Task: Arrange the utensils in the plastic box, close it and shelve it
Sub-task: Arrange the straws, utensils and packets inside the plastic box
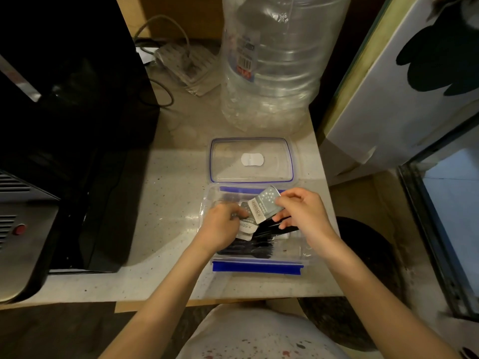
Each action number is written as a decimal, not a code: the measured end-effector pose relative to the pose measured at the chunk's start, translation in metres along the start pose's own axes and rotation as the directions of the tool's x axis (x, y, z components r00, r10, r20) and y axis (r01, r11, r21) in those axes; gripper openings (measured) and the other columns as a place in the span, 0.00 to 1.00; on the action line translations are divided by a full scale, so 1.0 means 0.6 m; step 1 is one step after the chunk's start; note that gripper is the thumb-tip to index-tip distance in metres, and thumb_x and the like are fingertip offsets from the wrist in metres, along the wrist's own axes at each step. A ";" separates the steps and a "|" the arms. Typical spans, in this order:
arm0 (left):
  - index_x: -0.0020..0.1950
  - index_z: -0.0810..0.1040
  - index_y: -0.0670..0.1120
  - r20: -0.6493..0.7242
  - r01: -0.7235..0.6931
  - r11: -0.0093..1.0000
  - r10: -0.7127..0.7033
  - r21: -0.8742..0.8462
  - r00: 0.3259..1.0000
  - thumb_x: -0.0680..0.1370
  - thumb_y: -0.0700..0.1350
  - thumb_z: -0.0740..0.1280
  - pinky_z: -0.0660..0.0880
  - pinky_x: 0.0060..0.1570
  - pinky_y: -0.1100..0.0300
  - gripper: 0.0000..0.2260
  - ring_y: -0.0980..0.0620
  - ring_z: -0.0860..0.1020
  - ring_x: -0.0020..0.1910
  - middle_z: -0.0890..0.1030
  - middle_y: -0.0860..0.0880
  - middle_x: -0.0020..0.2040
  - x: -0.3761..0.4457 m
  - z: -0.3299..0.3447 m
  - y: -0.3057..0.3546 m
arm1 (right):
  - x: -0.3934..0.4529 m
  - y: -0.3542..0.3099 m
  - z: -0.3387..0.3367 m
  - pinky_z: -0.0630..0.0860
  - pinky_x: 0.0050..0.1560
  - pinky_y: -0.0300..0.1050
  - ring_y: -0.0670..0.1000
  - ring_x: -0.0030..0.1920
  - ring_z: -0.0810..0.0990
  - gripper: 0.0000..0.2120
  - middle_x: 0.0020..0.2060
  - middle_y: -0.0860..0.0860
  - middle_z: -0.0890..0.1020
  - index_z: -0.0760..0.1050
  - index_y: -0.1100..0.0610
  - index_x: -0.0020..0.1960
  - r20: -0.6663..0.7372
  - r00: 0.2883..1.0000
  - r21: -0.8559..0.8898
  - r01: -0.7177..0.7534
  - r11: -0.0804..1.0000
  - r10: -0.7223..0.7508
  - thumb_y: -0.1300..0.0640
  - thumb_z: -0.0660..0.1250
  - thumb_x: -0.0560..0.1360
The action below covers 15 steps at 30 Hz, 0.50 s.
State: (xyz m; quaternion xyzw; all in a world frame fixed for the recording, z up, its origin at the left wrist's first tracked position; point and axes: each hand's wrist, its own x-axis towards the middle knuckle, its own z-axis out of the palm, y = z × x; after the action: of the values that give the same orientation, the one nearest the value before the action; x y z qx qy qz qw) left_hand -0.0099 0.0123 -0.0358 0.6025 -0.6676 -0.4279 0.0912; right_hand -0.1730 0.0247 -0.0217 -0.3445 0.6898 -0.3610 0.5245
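A clear plastic box [298, 255] with blue clips sits open at the counter's front edge. Its lid [274, 151], blue-rimmed with a white vent, lies flat just behind it. Inside are several black plastic utensils [256, 246] and small grey packets. My right hand [303, 213] pinches one grey packet [265, 207] above the box's middle. My left hand [220, 226] reaches into the box's left side, its fingers curled on another packet [247, 228]. My hands hide part of the contents.
A large clear water bottle [272, 66] stands behind the lid. A black appliance [64, 125] fills the left. A power strip with cables [186, 63] lies at the back. A white cabinet [401, 86] and a glass tank [445, 216] stand at the right.
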 end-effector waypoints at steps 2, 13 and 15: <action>0.58 0.77 0.42 -0.001 0.012 1.000 -0.012 -0.009 1.000 0.78 0.35 0.57 0.71 0.52 0.65 0.13 0.48 0.74 0.62 0.74 0.44 0.65 -0.004 0.002 0.001 | 0.005 0.002 0.002 0.75 0.26 0.38 0.47 0.28 0.79 0.04 0.36 0.55 0.81 0.76 0.60 0.49 0.019 1.000 -0.075 0.022 0.997 -0.021 0.63 0.67 0.74; 0.47 0.71 0.45 -0.173 0.111 0.961 -0.158 -0.253 0.972 0.77 0.32 0.56 0.74 0.37 0.64 0.09 0.49 0.77 0.49 0.78 0.42 0.53 -0.009 0.009 -0.001 | 0.019 0.013 0.037 0.78 0.43 0.37 0.46 0.39 0.80 0.09 0.46 0.53 0.84 0.79 0.59 0.54 0.138 0.933 -0.532 0.354 0.770 -0.334 0.63 0.65 0.75; 0.46 0.69 0.46 -0.200 0.124 0.945 -0.190 -0.303 0.961 0.76 0.31 0.57 0.76 0.40 0.58 0.10 0.48 0.76 0.51 0.77 0.44 0.51 -0.009 0.010 0.001 | 0.019 0.015 0.039 0.78 0.52 0.44 0.50 0.48 0.81 0.09 0.49 0.54 0.84 0.80 0.58 0.54 0.142 0.921 -0.583 0.374 0.722 -0.362 0.63 0.65 0.75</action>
State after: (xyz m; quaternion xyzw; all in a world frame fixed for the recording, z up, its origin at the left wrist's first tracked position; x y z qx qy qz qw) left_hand -0.0129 0.0200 -0.0370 0.6792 -0.5331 -0.4546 0.2186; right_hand -0.1534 0.0165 -0.0392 -0.6254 0.6809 -0.2178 0.3126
